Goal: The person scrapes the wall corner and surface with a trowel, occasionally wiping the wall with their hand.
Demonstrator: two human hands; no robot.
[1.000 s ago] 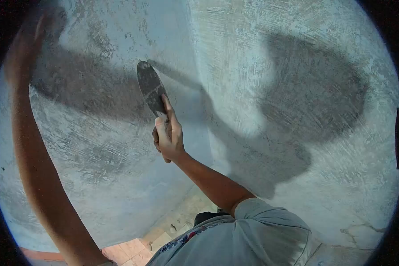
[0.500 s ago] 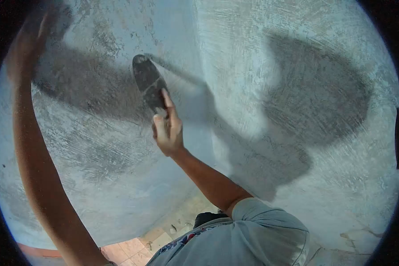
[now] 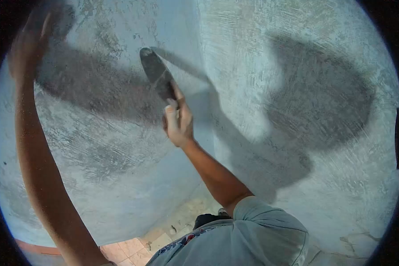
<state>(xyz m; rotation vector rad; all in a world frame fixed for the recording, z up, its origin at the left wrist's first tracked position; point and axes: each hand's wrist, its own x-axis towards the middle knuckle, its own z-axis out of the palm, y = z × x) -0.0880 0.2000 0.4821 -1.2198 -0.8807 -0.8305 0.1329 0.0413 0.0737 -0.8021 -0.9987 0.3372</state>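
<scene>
A dark, flat, oval-ended tool (image 3: 157,71) lies near the left face of the rough grey-white wall (image 3: 106,146). My right hand (image 3: 179,124) is wrapped round its lower end, with the index finger stretched along the side and the thumb pressed on it. The tool's rounded tip points up and left. At the upper left, my left hand (image 3: 29,51) is raised against the wall, blurred and in shadow. What its fingers do or hold cannot be made out.
The wall turns at a vertical corner right of the tool, and its right face (image 3: 341,177) carries large shadows. Floor tiles (image 3: 124,250) and small bits of debris show at the bottom. A dark edge stands at the far right.
My right hand and the tool have moved a little right and up, and the tool looks narrower, turned more edge-on. My left hand has shifted slightly right in the view.
</scene>
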